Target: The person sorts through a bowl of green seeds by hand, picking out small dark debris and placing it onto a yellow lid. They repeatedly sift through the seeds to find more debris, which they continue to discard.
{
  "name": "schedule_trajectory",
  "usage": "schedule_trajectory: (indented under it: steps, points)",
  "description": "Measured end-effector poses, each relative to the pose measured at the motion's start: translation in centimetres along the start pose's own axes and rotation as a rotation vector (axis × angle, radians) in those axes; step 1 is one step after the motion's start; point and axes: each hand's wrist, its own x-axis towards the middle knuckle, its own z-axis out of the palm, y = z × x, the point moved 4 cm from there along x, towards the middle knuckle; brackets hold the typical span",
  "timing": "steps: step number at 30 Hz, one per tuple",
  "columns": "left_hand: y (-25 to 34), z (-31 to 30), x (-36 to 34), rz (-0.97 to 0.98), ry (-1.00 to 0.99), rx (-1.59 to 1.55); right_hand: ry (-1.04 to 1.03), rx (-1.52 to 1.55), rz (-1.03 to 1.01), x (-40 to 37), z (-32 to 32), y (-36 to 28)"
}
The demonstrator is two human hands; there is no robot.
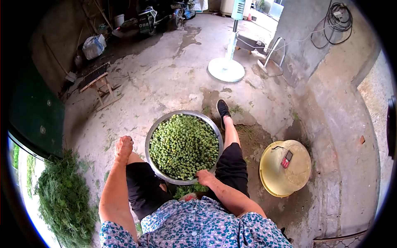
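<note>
A wide metal basin (148, 145) sits between my legs, heaped with small round green fruits or buds (184, 144). My right hand (205, 177) is closed at the basin's near right rim, over the edge of the heap. Whatever its fingers may grip is hidden. To the left of the basin, apart from it, my left hand (124, 146) is raised above my left knee with its fingers curled in. I cannot make out what it holds, if anything. Green sprigs (190, 189) show between the basin and my lap.
Feathery cut green plants (64, 198) are piled at the left. On the right, a phone (286, 159) lies on a yellowish round lid or tub (300, 171). Ahead stand a fan (226, 69), a small wooden stool (101, 87) and a parked scooter (148, 20).
</note>
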Motion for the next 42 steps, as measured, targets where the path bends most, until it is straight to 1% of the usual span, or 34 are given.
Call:
schedule_trajectory:
  steps: [2,8,12,15,16,17,18,20,22,23,25,26,27,29,30,31,33,35,37,38,39,41,42]
  points:
    - [0.2,-0.1,0.0,-0.017,-0.007,-0.008,0.015,0.005,-0.003,-0.2,-0.1,-0.1]
    - [0.0,-0.1,0.0,-0.039,-0.011,-0.015,-0.031,-0.006,0.019,0.4,0.4,0.5]
    - [0.4,-0.5,-0.1,-0.063,-0.036,-0.010,0.035,0.003,-0.018,0.4,0.7,0.8]
    - [0.7,-0.9,-0.4,-0.008,0.010,-0.009,0.057,0.012,-0.042,-0.1,-0.1,0.3]
    - [0.8,-1.1,-0.4,0.028,0.012,0.009,0.032,-0.055,-0.059,0.5,0.1,0.6]
    - [0.7,-1.2,-0.5,-0.009,0.004,-0.010,-0.001,-0.116,-0.079,0.9,0.7,0.7]
    - [0.5,-1.2,-0.6,0.002,0.025,-0.004,0.000,-0.105,-0.070,0.9,0.8,0.7]
    - [0.6,-2.2,-0.7,-0.032,-0.011,-0.006,-0.010,-0.084,-0.040,0.6,0.5,0.6]
    - [1.0,-3.6,-1.1,-0.022,-0.066,-0.016,-0.016,-0.051,-0.006,-0.2,-0.5,-0.3]
    - [0.9,-4.1,-1.1,-0.016,-0.092,-0.022,-0.010,-0.041,-0.023,-0.1,-0.4,-0.4]
    - [-0.1,-4.6,-1.1,0.003,-0.064,-0.028,-0.045,-0.070,-0.004,0.3,0.1,-0.4]
    - [-0.5,-4.5,-1.0,0.014,-0.053,-0.037,-0.025,-0.045,-0.047,0.2,0.2,-0.5]
    - [-0.4,-5.0,-0.7,-0.040,-0.054,0.005,-0.013,-0.028,-0.080,0.8,1.1,0.3]
    - [-0.8,-5.9,0.4,-0.032,-0.013,-0.138,-0.037,-0.036,-0.097,1.6,2.1,1.0]
    - [-0.9,-6.3,1.4,-0.033,0.047,-0.271,-0.027,-0.083,-0.112,1.2,1.4,0.1]
    - [-0.9,-6.8,2.6,-0.034,0.113,-0.404,-0.033,-0.053,-0.107,1.5,1.9,0.3]
    - [-0.4,-7.7,4.7,-0.180,0.175,-0.730,-0.042,0.001,-0.094,2.1,2.8,0.9]
    - [1.8,-8.9,5.3,-0.177,0.237,-1.268,-0.073,0.011,-0.082,1.9,1.6,-0.6]
    - [2.6,-8.3,6.6,-0.203,0.169,-1.479,-0.065,-0.007,-0.091,2.7,1.0,-1.3]
    - [2.3,-7.2,7.3,-0.199,0.162,-1.543,-0.100,-0.014,-0.093,3.3,1.0,-1.3]
    - [2.2,-6.6,7.6,-0.231,0.193,-1.574,-0.038,0.017,-0.085,3.7,0.5,-1.6]
    - [1.3,-4.6,7.3,-0.318,0.159,-1.525,0.088,0.079,-0.067,4.3,-0.7,-2.0]
    - [0.8,-3.8,7.6,-0.332,0.127,-1.539,0.022,0.046,-0.016,4.9,-1.6,-2.6]
